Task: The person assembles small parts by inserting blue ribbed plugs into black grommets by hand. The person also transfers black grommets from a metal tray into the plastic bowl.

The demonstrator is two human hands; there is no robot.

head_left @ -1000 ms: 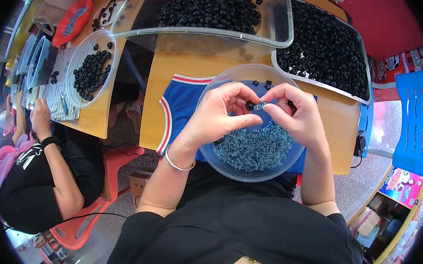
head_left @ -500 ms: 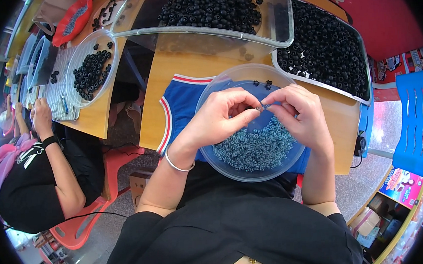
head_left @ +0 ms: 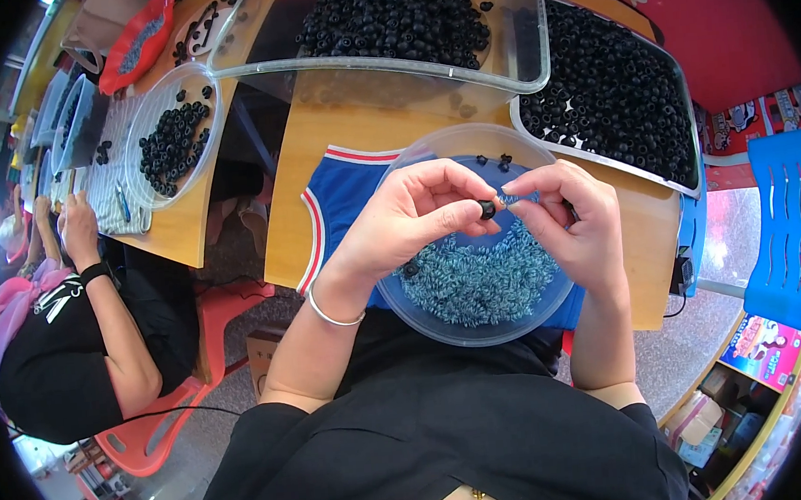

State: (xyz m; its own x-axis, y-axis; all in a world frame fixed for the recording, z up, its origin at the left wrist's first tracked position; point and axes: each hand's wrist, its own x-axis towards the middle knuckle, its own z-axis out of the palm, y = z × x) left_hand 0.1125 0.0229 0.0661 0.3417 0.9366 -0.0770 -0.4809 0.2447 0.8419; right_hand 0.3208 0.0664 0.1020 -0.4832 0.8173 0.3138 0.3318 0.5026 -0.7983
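My left hand (head_left: 421, 207) pinches a small round black plastic piece (head_left: 488, 209), like a cord lock, between thumb and forefinger. Close beside it, the thumb and forefinger of my right hand (head_left: 572, 212) are pinched together; whatever they hold is too small to make out. Both hands are over a clear round plastic bowl (head_left: 481, 339). Inside lies a heap of small silvery-blue coil springs (head_left: 487, 286). A few black pieces (head_left: 504, 162) lie at the bowl's far side, and another black piece (head_left: 410, 270) rests on the springs at the left.
Blue cloth (head_left: 332, 194) with red-and-white trim lies under the bowl. Behind are a clear bin (head_left: 425, 70) and a white-rimmed tray (head_left: 610, 163), both heaped with black pieces. A person (head_left: 100, 336) works at the table to the left, near another clear bowl (head_left: 212, 138). At right hangs a blue chair back (head_left: 778, 224).
A black piece now shows in my left fingers, and my fingertips have drawn slightly apart. Another black piece has come into sight on the springs at the bowl's left.
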